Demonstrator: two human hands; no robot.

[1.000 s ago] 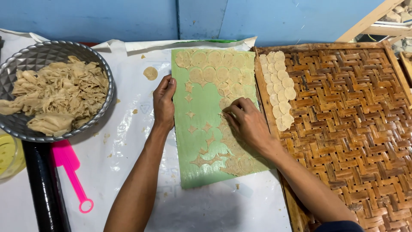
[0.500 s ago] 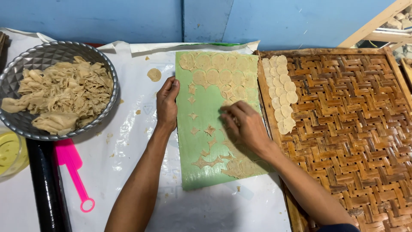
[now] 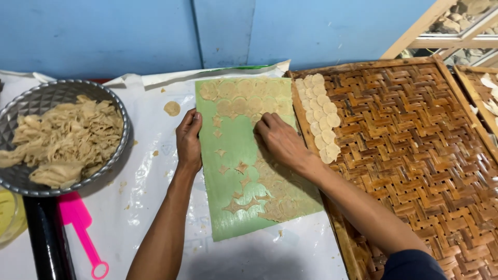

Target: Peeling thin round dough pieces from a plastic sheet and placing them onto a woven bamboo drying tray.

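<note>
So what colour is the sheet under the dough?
Light green sheet, seen in the head view.

Blue painted wall point(image 3: 129, 36) at back w/ a vertical seam. Surface covered in white plastic sheet point(image 3: 290, 254). Top right: light wooden frame point(image 3: 441, 23), stones behind it. Even daylight, soft shadows, no glare.

Small home-style snack-making workshop: woven bamboo drying tray point(image 3: 415, 155) lined with cut dough rounds point(image 3: 322, 124), metal bowl point(image 3: 111, 101) of dough scraps, plastic-covered table point(image 3: 155, 207), blue wall point(image 3: 104, 36).
</note>
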